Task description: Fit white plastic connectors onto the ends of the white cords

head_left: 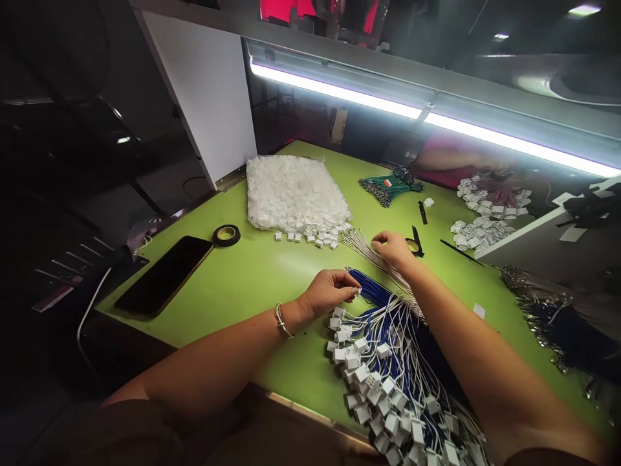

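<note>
My left hand (pixel 332 292) is closed in a pinch, with a small white piece, apparently a connector housing, just showing at the fingertips. Beside those fingertips lie the ends of a bundle of blue wires (pixel 369 288). My right hand (pixel 394 250) has its fingers curled together over a bundle of white wires (pixel 361 248); the fingertips touch the wires, but whether they grip one is hidden. Below both hands, wires with white connectors (pixel 361 373) on their ends spill over the table's front edge. Loose white connector housings (pixel 320 235) lie beyond my left hand.
A clear bag of white housings (pixel 294 191) lies at the back. A phone (pixel 165 275) and black tape roll (pixel 226 235) are on the left. Green wires (pixel 392 186), a black tool (pixel 422 212) and piled connectors (pixel 480 232) lie back right. Across the table, a person's arm (pixel 449 158) shows.
</note>
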A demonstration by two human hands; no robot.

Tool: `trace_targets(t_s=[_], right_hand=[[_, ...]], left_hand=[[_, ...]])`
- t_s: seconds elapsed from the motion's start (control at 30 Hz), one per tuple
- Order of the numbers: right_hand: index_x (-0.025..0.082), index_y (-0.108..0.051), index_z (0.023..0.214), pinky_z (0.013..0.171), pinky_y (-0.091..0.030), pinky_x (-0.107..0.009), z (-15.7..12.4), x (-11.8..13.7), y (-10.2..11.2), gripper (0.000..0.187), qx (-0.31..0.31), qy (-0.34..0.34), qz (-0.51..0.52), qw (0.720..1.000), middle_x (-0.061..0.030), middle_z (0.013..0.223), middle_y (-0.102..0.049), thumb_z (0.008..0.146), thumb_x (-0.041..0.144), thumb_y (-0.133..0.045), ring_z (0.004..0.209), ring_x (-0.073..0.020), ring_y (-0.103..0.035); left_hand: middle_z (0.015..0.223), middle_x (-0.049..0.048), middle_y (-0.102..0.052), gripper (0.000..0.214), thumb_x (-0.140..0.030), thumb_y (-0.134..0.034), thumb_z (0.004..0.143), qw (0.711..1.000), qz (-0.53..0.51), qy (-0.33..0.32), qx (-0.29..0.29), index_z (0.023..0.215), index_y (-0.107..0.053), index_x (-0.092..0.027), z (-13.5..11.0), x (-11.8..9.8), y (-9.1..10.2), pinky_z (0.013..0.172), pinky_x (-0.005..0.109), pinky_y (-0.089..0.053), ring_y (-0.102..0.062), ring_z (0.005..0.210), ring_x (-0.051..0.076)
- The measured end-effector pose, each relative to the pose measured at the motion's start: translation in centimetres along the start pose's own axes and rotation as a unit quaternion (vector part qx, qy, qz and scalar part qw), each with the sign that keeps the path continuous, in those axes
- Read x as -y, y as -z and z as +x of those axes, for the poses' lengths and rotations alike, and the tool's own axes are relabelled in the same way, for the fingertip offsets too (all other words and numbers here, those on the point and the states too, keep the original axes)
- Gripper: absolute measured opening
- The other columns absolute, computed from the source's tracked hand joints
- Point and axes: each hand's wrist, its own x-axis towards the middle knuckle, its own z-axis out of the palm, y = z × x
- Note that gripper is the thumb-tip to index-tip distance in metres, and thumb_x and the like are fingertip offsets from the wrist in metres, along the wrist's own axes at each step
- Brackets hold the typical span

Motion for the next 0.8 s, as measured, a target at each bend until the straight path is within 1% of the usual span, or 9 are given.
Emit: trace_targets(t_s=[0.07, 0.13, 0.23, 0.3, 0.47, 0.63, 0.73, 0.8], right_hand=[[0.019, -0.071, 0.086, 0.067, -0.041, -0.022, 1.6, 0.8, -0.6, 0.02, 0.005, 0.0, -0.003, 1.0, -0.0041, 0.087, -0.071, 0.075, 0.027, -0.056, 0.078, -0.0145, -0.062], [0.019, -0.072, 0.081, 0.064, -0.041, -0.023, 2.6, 1.3, -1.4, 0.018, 0.008, -0.011, -0.013, 1.0, -0.006, 0.082, -0.072, 0.072, 0.027, -0.059, 0.074, -0.0163, -0.062], [0.017, -0.073, 0.075, 0.062, -0.04, -0.024, 3.2, 1.4, -2.3, 0.016, 0.004, -0.03, -0.018, 0.999, -0.0083, 0.076, -0.071, 0.069, 0.023, -0.06, 0.071, -0.0173, -0.062], [0.017, -0.074, 0.076, 0.061, -0.04, -0.023, 3.2, 1.0, -2.4, 0.017, -0.004, -0.035, -0.011, 0.999, -0.0079, 0.075, -0.071, 0.069, 0.024, -0.059, 0.069, -0.0167, -0.062], [0.016, -0.074, 0.079, 0.06, -0.039, -0.023, 2.3, 0.7, -0.8, 0.021, -0.045, -0.028, 0.005, 0.999, -0.0069, 0.075, -0.072, 0.074, 0.029, -0.057, 0.067, -0.0158, -0.061], [0.018, -0.073, 0.075, 0.061, -0.039, -0.024, 0.5, 2.1, 0.8, 0.02, -0.067, 0.008, 0.01, 0.998, -0.0068, 0.072, -0.071, 0.076, 0.03, -0.056, 0.065, -0.0159, -0.06], [0.019, -0.072, 0.072, 0.063, -0.039, -0.025, -0.4, 2.8, 1.3, 0.019, -0.071, 0.041, 0.013, 0.997, -0.0079, 0.073, -0.07, 0.075, 0.027, -0.055, 0.069, -0.0169, -0.06], [0.019, -0.072, 0.071, 0.063, -0.04, -0.025, -0.9, 3.2, 1.5, 0.019, -0.068, 0.057, 0.025, 0.996, -0.0067, 0.072, -0.07, 0.074, 0.025, -0.054, 0.067, -0.016, -0.059]], left_hand=[[0.058, 0.0013, -0.061, 0.013, -0.017, -0.072, 0.063, 1.0, 0.0, 0.008, -0.004, 0.073, -0.067, -0.009, -0.1, -0.2, -0.1, 0.057, 0.021, -0.045, -0.055, 0.053, 0.007], [0.058, 0.0012, -0.061, 0.012, -0.016, -0.072, 0.064, 1.0, -0.006, 0.019, -0.005, 0.072, -0.066, -0.009, -0.1, -0.3, -0.2, 0.057, 0.022, -0.045, -0.054, 0.052, 0.007], [0.056, 0.0007, -0.06, 0.013, -0.017, -0.072, 0.063, 0.999, -0.018, 0.026, -0.004, 0.071, -0.066, -0.009, -0.1, -0.3, -0.3, 0.057, 0.022, -0.045, -0.053, 0.051, 0.007], [0.056, 0.0007, -0.059, 0.015, -0.018, -0.074, 0.062, 0.999, -0.025, 0.024, -0.002, 0.07, -0.066, -0.009, -0.1, -0.2, -0.3, 0.057, 0.022, -0.045, -0.053, 0.051, 0.007], [0.059, 0.0016, -0.061, 0.015, -0.018, -0.072, 0.063, 1.0, -0.011, 0.016, -0.002, 0.073, -0.066, -0.009, 0.0, 0.1, -0.1, 0.058, 0.022, -0.045, -0.053, 0.053, 0.007], [0.06, 0.0018, -0.062, 0.017, -0.021, -0.072, 0.063, 1.0, 0.006, 0.0, -0.005, 0.075, -0.067, -0.009, 0.0, 0.0, 0.1, 0.058, 0.022, -0.046, -0.055, 0.054, 0.007], [0.059, 0.0018, -0.062, 0.018, -0.022, -0.073, 0.063, 1.0, 0.017, -0.006, -0.012, 0.075, -0.068, -0.009, 0.0, -0.2, 0.2, 0.058, 0.021, -0.046, -0.055, 0.054, 0.007], [0.059, 0.0018, -0.062, 0.018, -0.022, -0.073, 0.063, 1.0, 0.013, -0.007, -0.013, 0.075, -0.068, -0.009, 0.0, -0.2, 0.3, 0.058, 0.021, -0.046, -0.056, 0.054, 0.008]])
